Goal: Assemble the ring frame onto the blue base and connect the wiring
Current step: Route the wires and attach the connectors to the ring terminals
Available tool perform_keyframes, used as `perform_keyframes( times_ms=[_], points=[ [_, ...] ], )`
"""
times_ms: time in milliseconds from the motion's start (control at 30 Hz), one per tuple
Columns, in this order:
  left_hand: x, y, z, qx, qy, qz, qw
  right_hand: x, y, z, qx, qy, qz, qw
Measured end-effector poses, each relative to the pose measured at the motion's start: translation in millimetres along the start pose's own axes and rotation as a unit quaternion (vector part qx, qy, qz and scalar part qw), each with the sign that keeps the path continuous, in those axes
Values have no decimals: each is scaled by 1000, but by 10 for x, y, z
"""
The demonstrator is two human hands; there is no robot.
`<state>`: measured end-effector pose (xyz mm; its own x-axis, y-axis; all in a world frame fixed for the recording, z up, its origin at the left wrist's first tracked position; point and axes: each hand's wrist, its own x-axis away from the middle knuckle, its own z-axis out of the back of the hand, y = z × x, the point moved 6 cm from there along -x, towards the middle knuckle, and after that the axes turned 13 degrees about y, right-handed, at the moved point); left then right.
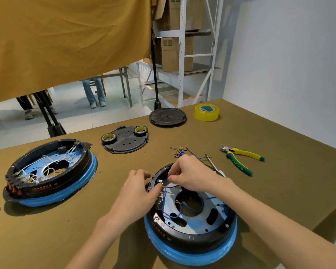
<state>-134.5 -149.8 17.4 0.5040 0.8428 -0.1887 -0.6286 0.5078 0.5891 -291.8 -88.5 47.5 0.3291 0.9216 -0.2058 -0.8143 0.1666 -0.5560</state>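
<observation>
The bench was covered in a rough olive-brown cloth (260,191), with a mustard curtain (66,39) hung behind it and metal shelves (182,55) of cardboard boxes by a white wall. Nearest me sat the blue base (192,257), a smooth rubbery rim, with the black ring frame (190,240) already seated on it around a shiny plate (202,220) with a round hole in the middle. I judged the wiring step was in hand. My left hand (136,193) gripped a small grey terminal block (152,184) at the far-left edge of the frame, fingers curled round it. My right hand (188,175) pinched something thin at that same spot, probably the end of a blue wire (164,195); the fingertips hid it. More thin blue wires with brass lugs (179,152) lay fanned on the cloth just beyond. Next I reckoned each lug wanted seating on its own post, which calls for a steady, fine pinch. A second unit (50,173) with white wiring stood well to the left, yellow-handled pliers (241,159) to the right, and a glossy yellow tape roll (207,112) at the far edge
</observation>
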Motion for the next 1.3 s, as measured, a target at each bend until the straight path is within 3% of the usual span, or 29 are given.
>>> perform_keyframes(
  times_ms=[133,233,367,533,767,1000,1167,1300],
  points=[
    [-18,10,-120,77,1,10,997,-192,150,492,-61,151,-21,986],
    [-65,-40,-83,117,25,12,993,-384,549,625,-48,209,-112,970],
    [-119,-109,-49,156,38,28,987,-612,999,373,23,146,-174,974],
    [-143,-163,-54,161,38,35,986,-844,1072,2,75,30,-105,991],
    [-154,-172,-73,165,42,35,985,-943,1176,-47,101,69,-111,986],
    [-173,-207,-89,160,40,36,986,-760,1003,249,-76,221,-81,969],
    [-174,-203,-79,159,48,37,985,-562,614,451,-293,208,-57,931],
    [-143,-169,-26,112,62,6,992,-383,462,440,-388,183,-75,900]
  ],
)
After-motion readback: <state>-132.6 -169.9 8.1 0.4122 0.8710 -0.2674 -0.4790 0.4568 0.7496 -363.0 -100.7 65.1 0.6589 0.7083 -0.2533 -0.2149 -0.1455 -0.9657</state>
